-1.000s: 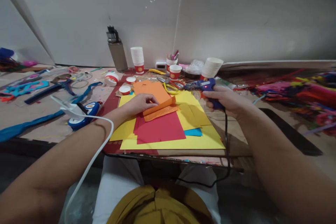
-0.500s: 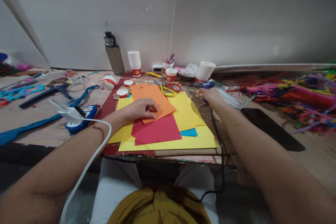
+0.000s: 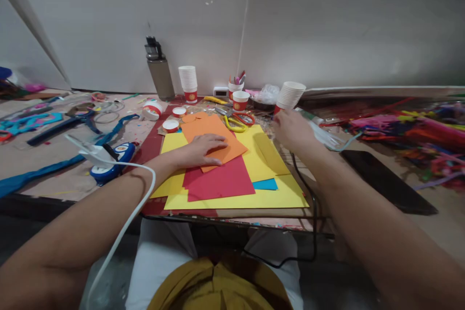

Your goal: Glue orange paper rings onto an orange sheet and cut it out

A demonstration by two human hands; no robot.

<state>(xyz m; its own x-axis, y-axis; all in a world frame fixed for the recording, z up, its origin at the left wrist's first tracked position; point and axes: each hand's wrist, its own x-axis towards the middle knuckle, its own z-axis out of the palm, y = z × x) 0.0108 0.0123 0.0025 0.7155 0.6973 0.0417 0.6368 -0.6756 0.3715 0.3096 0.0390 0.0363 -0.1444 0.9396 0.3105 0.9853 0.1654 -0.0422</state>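
Observation:
My left hand (image 3: 203, 150) lies palm down with fingers stretched out on an orange sheet (image 3: 218, 131). Under that sheet are a red sheet (image 3: 221, 184), yellow sheets (image 3: 236, 201) and a bit of blue paper (image 3: 266, 184). My right hand (image 3: 292, 128) is beyond the right edge of the paper, at the base of a leaning stack of white and red paper cups (image 3: 290, 94). Its fingers are blurred and partly hidden, and what they hold, if anything, cannot be made out.
Scissors with red handles (image 3: 244, 118), yellow-handled pliers (image 3: 234, 124), a bottle (image 3: 160, 77) and another cup stack (image 3: 188, 82) stand or lie behind the paper. A black phone (image 3: 388, 181) lies right; a blue-and-white power strip (image 3: 112, 167) with a white cable sits left.
My left hand has flattened and spread its fingers on the orange sheet. The blue object seen at my right hand's fingertips is no longer visible; that hand now hangs lower before the cup stack.

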